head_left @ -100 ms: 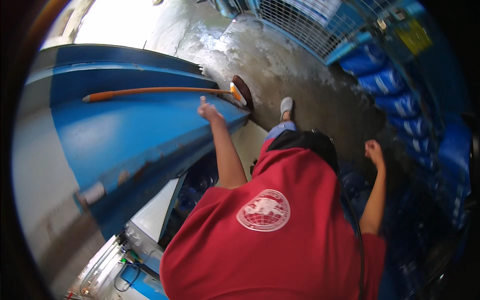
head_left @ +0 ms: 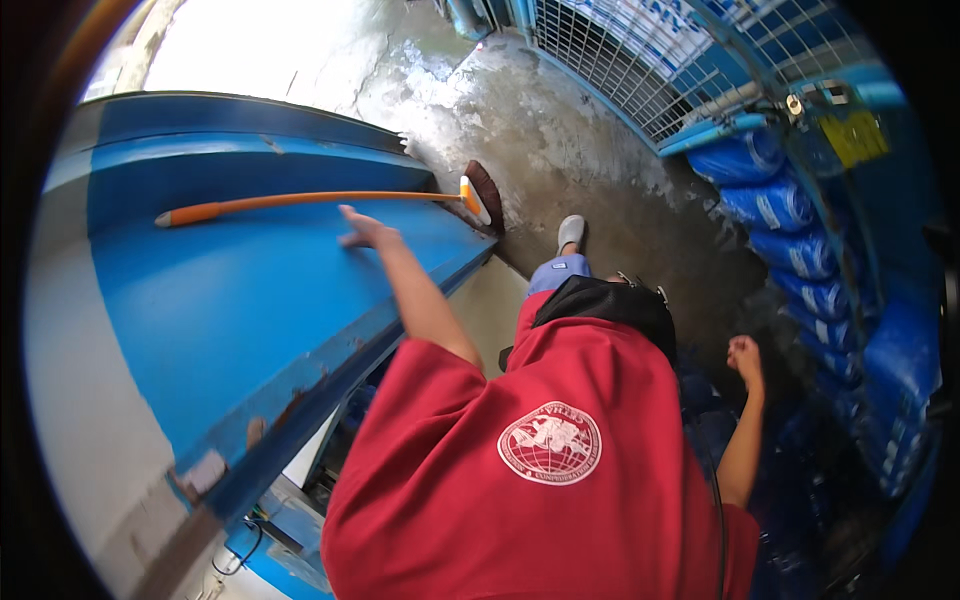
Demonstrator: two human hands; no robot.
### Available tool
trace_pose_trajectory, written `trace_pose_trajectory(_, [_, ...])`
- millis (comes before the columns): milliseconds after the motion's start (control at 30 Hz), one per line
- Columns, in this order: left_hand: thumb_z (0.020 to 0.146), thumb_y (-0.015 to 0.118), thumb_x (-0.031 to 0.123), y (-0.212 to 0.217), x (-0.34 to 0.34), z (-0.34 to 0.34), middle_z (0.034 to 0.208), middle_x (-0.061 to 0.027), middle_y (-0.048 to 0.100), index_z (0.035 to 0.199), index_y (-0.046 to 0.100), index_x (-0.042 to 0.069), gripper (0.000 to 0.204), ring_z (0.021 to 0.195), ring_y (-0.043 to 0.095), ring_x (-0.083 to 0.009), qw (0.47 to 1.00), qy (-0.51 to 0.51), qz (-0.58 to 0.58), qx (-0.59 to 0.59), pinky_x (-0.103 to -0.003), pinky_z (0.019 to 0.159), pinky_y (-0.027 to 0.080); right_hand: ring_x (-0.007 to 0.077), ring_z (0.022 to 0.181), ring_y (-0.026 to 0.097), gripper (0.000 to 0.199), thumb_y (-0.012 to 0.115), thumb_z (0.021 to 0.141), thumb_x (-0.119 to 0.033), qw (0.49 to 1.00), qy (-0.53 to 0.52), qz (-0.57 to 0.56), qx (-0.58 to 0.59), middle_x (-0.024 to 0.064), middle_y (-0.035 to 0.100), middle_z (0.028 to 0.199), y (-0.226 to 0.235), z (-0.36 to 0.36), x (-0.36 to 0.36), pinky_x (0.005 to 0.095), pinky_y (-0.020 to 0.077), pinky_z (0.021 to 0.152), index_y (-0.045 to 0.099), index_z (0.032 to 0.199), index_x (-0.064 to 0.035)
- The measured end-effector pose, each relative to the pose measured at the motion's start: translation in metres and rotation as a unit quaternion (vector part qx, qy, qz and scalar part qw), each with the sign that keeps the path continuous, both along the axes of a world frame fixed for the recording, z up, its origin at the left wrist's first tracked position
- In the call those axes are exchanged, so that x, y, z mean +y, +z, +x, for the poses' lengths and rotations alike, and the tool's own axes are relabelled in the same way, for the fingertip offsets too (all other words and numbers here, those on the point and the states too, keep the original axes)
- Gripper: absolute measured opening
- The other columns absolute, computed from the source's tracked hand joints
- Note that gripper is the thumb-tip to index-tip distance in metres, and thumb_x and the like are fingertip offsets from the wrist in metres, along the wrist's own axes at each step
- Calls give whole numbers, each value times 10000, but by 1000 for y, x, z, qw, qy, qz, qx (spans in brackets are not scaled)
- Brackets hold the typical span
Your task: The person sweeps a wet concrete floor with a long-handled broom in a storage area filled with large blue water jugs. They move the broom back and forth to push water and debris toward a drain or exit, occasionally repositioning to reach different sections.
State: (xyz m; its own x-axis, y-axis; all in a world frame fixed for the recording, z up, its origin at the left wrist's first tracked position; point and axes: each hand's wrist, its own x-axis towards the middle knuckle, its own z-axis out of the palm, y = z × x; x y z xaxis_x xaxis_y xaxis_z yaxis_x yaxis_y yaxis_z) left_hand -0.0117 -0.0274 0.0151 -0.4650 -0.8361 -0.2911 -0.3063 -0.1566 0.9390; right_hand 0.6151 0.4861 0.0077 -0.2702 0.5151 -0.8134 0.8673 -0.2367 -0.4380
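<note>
A broom [head_left: 330, 197] with an orange handle and dark brown bristles leans along a blue wall panel [head_left: 240, 310] on the left, its head near the floor. Just short of the handle is my left hand [head_left: 370, 231], fingers stretched out and apart, holding nothing. Whether it touches the panel I cannot tell. My right hand [head_left: 743, 357] hangs at my right side with its fingers curled in; nothing shows in it, though the inside of the palm is hidden.
Wet concrete floor [head_left: 545, 130] runs ahead, with my light grey shoe [head_left: 571, 232] on it. To the right, several blue water containers [head_left: 765, 203] stand stacked beside a blue wire-mesh gate [head_left: 640, 60]. A ledge edge [head_left: 320, 375] borders the panel.
My left hand has moved left along the broom handle, and its fingers have spread. My right hand has dropped slightly. The view has shifted a little.
</note>
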Motion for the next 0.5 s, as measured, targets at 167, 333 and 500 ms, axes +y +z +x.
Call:
trace_pose_trajectory(167, [794,739,306,38,-44,-92,1287,-241,425,1282,346,-68,730,1140,503,-323,993,28,-115,4,-450,934,450,128,476,534,174,486,793,37,991,10,-61,-122,59,592,664,36,10,21,302,493,470,596,888,-57])
trace_pose_trajectory(333, [804,673,169,21,-61,-130,575,-64,548,636,558,-28,283,474,578,-183,995,-47,-35,78,-303,516,511,127,567,586,91,588,896,-156,978,126,-97,-134,37,621,747,9,-136,84,270,511,541,609,932,-75])
trace_pose_trajectory(500, [907,600,231,-16,11,-82,503,17,509,576,492,153,357,418,470,-98,974,-158,-101,130,-276,390,386,124,629,577,116,541,928,-114,926,366,-55,70,47,602,773,-55,-448,83,256,493,563,598,986,-31])
